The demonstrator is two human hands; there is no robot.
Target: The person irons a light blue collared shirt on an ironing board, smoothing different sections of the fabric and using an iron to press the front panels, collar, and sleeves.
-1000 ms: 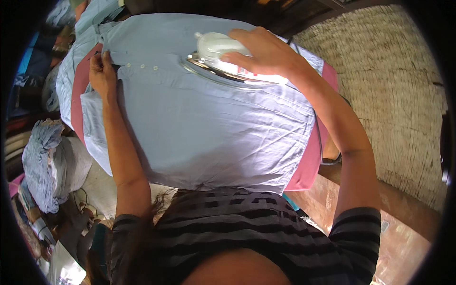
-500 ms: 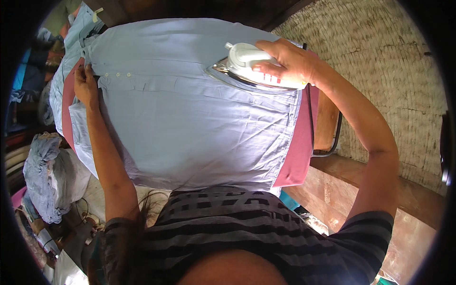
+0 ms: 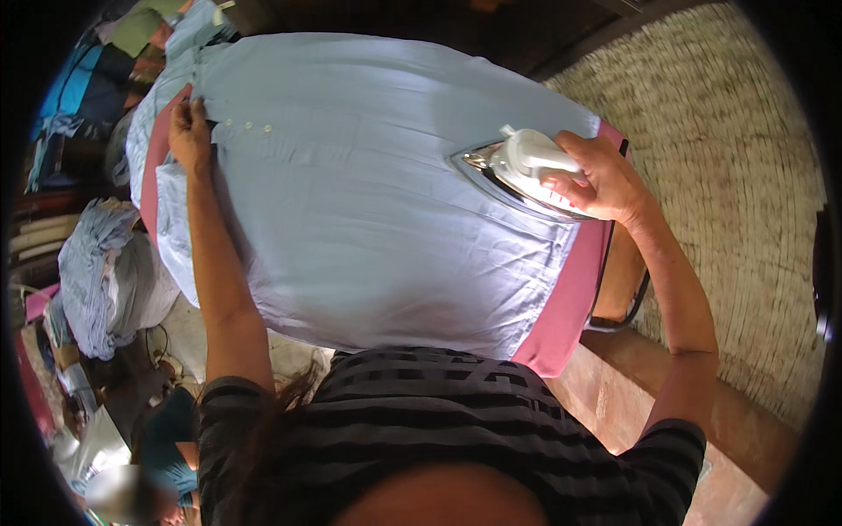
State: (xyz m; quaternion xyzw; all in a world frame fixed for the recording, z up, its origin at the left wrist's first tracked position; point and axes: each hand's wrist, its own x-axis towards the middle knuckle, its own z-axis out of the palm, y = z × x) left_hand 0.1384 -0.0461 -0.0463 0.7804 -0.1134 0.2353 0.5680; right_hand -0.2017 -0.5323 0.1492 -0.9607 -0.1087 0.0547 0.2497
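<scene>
A light blue buttoned shirt [image 3: 368, 193] lies spread over a pink-covered ironing board [image 3: 560, 337]. My right hand [image 3: 605, 180] grips the handle of a white iron [image 3: 531, 167]. The iron's metal soleplate rests on the shirt near its hem at the right, the tip pointing left. At the left end, beside the small white buttons, my left hand [image 3: 190, 140] has its fingers closed on the shirt's edge near the collar. Creases show in the cloth between the iron and my body.
A dark cord [image 3: 605, 263] hangs along the board's right end, by a metal frame [image 3: 638, 302]. Heaped clothes [image 3: 96, 272] lie at the left. Another person [image 3: 167, 447] is at the lower left. A woven mat wall [image 3: 719, 175] stands at the right.
My right hand has slid the iron rightward and a little nearer to me, toward the hem. My left hand keeps its place on the shirt. The view has shifted, and another person shows at lower left.
</scene>
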